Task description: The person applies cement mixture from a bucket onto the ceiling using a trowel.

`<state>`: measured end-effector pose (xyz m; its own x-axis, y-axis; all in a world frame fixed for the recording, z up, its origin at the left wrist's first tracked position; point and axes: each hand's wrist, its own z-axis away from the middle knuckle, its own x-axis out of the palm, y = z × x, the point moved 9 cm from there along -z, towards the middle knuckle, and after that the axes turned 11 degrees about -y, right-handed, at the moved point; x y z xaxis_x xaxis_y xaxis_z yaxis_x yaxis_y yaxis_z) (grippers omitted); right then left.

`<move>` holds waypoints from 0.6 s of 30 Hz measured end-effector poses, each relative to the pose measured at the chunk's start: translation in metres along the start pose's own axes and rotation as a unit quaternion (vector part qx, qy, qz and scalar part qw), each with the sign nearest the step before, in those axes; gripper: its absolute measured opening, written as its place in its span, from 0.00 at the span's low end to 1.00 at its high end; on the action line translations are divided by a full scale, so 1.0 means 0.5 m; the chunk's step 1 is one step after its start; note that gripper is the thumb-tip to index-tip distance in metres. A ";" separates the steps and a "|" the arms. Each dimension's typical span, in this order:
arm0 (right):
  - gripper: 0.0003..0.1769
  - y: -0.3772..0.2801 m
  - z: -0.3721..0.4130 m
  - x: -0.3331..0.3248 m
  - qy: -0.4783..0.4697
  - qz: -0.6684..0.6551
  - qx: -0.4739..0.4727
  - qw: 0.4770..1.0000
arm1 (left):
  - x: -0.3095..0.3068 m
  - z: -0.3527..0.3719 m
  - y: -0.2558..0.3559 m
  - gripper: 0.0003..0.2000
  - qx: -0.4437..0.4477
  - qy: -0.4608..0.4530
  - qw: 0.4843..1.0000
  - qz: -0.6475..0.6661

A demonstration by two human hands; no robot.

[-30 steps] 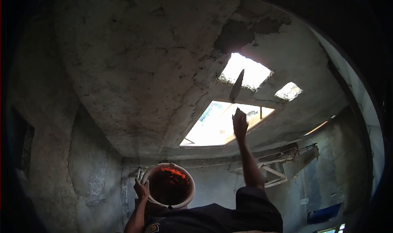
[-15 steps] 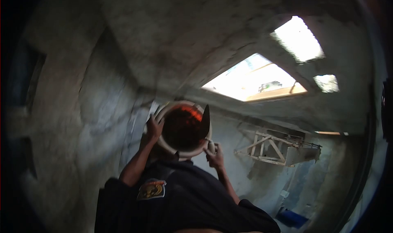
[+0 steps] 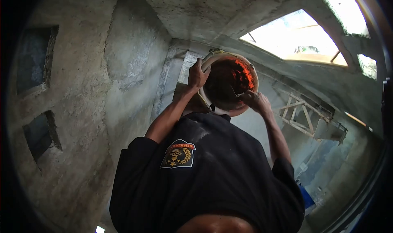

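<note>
My left hand (image 3: 198, 75) grips the rim of a round bucket (image 3: 245, 69) with a pale rim and a reddish, dark inside, and holds it up in front of my chest. My right hand (image 3: 254, 100) reaches over the bucket's other edge. Its fingers are closed on the handle of a trowel (image 3: 236, 93), whose blade dips down inside the bucket and is mostly hidden in shadow. My black shirt with a chest badge (image 3: 177, 153) fills the lower middle of the view.
A rough grey plastered wall (image 3: 102, 77) with two recessed openings (image 3: 39, 134) stands at left. Bright ceiling openings (image 3: 299, 38) let daylight in at top right. A wooden bracket frame (image 3: 305, 118) hangs on the far wall, with something blue (image 3: 306, 196) below it.
My right hand came down from the ceiling with the trowel and put it into the bucket. The view swung from the ceiling toward the wall, and the bucket rose in the view.
</note>
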<state>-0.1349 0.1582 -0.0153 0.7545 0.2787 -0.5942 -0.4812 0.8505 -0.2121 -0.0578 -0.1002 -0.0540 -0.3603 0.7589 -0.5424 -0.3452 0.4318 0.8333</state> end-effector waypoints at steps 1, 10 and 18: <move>0.14 -0.010 -0.008 0.007 -0.024 0.023 -0.014 0.999 | 0.003 0.000 0.006 0.15 0.014 -0.001 1.000 -0.003; 0.11 -0.023 -0.041 0.055 -0.045 0.102 -0.019 0.994 | 0.010 0.001 0.051 0.14 0.066 -0.042 0.997 0.006; 0.12 0.028 -0.075 0.194 -0.072 0.080 -0.111 0.988 | 0.002 0.022 0.078 0.15 0.058 -0.043 0.997 0.004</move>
<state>-0.0852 0.1803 -0.1049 0.7089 0.4760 -0.5204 -0.6733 0.6765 -0.2984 -0.0622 -0.0774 -0.0211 -0.2851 0.7989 -0.5296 -0.2376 0.4764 0.8465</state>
